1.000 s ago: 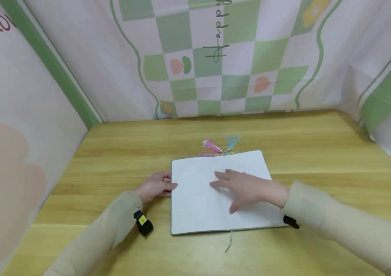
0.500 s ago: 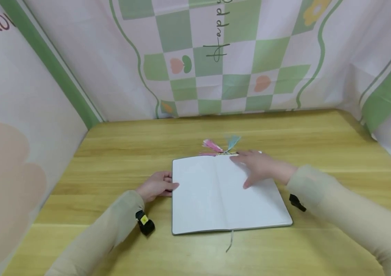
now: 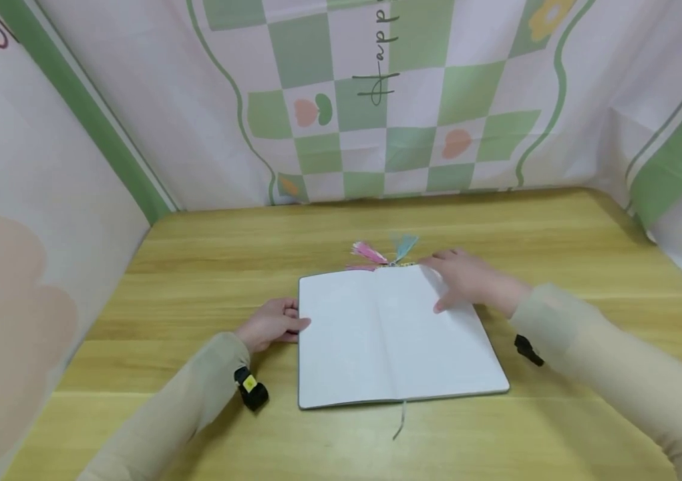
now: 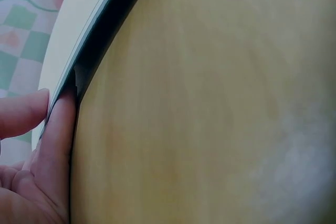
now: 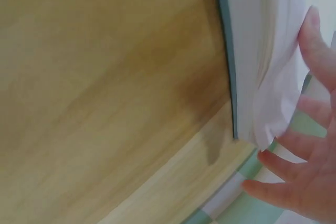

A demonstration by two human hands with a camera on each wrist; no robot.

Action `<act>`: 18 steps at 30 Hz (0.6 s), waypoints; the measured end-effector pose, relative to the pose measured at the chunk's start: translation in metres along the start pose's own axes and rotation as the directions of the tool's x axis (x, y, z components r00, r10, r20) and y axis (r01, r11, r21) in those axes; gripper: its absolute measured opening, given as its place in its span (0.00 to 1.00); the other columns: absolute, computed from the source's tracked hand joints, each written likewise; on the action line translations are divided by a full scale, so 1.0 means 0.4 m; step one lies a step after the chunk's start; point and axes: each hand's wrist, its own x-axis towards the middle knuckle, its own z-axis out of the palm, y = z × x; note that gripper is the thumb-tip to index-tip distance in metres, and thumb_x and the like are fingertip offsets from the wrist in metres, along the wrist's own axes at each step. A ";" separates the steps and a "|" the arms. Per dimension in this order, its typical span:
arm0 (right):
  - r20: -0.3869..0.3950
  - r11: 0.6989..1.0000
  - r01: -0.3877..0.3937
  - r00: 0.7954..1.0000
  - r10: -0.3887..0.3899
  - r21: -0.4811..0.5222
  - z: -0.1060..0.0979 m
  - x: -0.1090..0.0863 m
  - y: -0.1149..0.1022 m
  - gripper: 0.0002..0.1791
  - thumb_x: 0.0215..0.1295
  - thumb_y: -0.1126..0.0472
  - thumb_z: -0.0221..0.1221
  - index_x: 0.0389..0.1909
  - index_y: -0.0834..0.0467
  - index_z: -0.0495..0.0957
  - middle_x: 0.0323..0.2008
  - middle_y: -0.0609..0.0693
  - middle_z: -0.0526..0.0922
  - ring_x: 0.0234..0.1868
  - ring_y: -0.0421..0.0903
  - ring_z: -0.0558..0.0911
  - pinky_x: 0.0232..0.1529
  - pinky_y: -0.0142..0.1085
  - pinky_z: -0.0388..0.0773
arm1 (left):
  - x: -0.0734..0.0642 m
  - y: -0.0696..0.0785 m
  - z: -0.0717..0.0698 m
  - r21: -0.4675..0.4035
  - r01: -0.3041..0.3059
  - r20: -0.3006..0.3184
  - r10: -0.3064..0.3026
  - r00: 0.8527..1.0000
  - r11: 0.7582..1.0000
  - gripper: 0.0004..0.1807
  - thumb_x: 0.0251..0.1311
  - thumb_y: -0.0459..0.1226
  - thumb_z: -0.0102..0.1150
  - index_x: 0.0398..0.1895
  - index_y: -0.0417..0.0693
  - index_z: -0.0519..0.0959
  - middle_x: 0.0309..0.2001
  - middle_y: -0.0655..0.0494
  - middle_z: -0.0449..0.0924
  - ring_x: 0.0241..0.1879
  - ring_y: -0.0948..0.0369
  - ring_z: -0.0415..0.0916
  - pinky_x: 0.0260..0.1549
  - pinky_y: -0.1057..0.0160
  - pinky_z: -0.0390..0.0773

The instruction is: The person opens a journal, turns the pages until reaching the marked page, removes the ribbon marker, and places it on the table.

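An open notebook (image 3: 341, 341) with blank white pages and a dark cover lies on the wooden table. My left hand (image 3: 271, 325) pinches its left edge, thumb on the page and fingers underneath, as the left wrist view shows. At the upper right corner, my right hand (image 3: 469, 280) touches the right-hand pages (image 5: 281, 72), thumb (image 5: 315, 45) against the paper and fingers spread at the top edge. Near that corner the pages bend slightly up from the cover (image 5: 229, 51). A thin grey ribbon (image 3: 401, 421) hangs out of the bottom of the spine.
Behind the notebook's top edge lie a pink tassel (image 3: 369, 252) and a pale blue tassel (image 3: 405, 246), their lower ends hidden by it. A checkered curtain (image 3: 365, 153) closes off the back of the table (image 3: 226, 250), and more printed cloth (image 3: 28, 167) hangs at the sides.
My right hand has moved from the middle of the pages up and right to the top right corner. My left hand and the notebook have stayed in place.
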 end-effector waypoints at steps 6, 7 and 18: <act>-0.133 0.997 0.068 0.988 -0.073 -0.046 0.016 -0.023 -0.012 0.43 0.40 0.53 0.74 0.58 0.66 0.70 0.54 0.67 0.74 0.56 0.65 0.71 0.57 0.58 0.67 | 0.000 -0.001 -0.001 0.006 -0.008 0.015 0.008 1.000 1.000 0.10 0.64 0.32 0.55 0.45 0.39 0.68 0.27 0.57 0.65 0.29 0.64 0.69 0.29 0.71 0.77; -0.152 0.996 0.077 0.985 -0.081 -0.033 0.019 -0.029 -0.013 0.41 0.41 0.54 0.74 0.57 0.67 0.71 0.53 0.66 0.75 0.54 0.64 0.73 0.56 0.57 0.69 | -0.001 -0.001 -0.001 0.007 -0.009 0.018 0.009 1.000 1.000 0.09 0.64 0.32 0.55 0.43 0.40 0.67 0.26 0.57 0.64 0.29 0.64 0.69 0.29 0.71 0.77; -0.208 0.960 0.266 0.947 -0.244 0.083 0.035 -0.100 -0.039 0.23 0.48 0.75 0.66 0.49 0.65 0.78 0.44 0.58 0.79 0.43 0.53 0.79 0.40 0.43 0.80 | -0.001 -0.002 -0.005 0.012 -0.024 0.028 0.024 0.999 1.000 0.07 0.64 0.31 0.55 0.40 0.40 0.67 0.24 0.58 0.64 0.29 0.64 0.68 0.28 0.72 0.77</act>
